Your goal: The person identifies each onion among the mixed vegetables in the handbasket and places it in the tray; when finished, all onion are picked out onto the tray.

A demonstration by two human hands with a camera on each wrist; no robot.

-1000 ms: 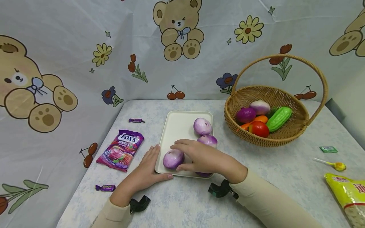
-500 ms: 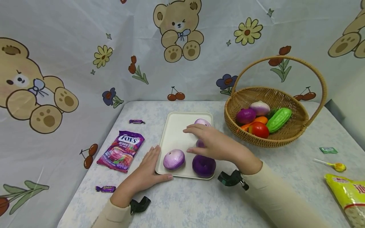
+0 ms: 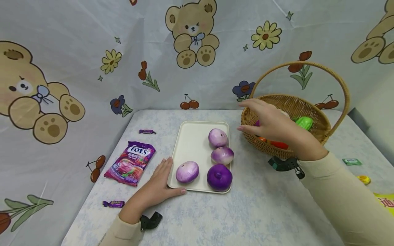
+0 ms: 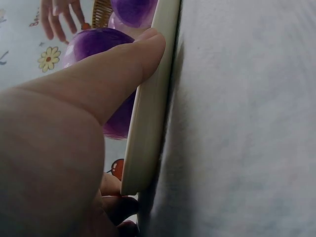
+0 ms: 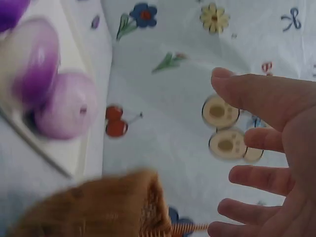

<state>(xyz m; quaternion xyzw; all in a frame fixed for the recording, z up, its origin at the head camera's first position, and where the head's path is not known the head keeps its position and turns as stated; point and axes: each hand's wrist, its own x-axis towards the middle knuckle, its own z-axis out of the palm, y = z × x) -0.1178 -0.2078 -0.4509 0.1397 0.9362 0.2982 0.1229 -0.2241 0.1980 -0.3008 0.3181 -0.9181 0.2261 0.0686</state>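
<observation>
- While the left hand lies relaxed with straightish fingers along the tray's 8 o'clock corner, touching it, the right hand is at 2 o'clock of the tray, thumb and fingers spread wide, nothing held.
- Tray: mid-table, long axis roughly 12–6.
- Four onions on tray, clock from tray centre:
- Far onion, between 1 and 2: dark spot toward 2.
- Middle onion, 3: long axis near 9–3, pale end to 3. Far and middle sit close, contact unclear.
- Dark purple onion, between 4 and 5: stub faces up.
- Near-left onion, between 7 and 8: long axis about 8–2.
- Right fingers point about 10, overlapping the basket in head view; can't tell if they touch it.
- Vs 0.5 s ago: right hand was over the tray's onions, now shifted toward 2. Far and middle onions uncovered; basket produce, lollipop and yellow bag now partly hidden by hand or sleeve.
- Left hand and onion layout unchanged.
</observation>
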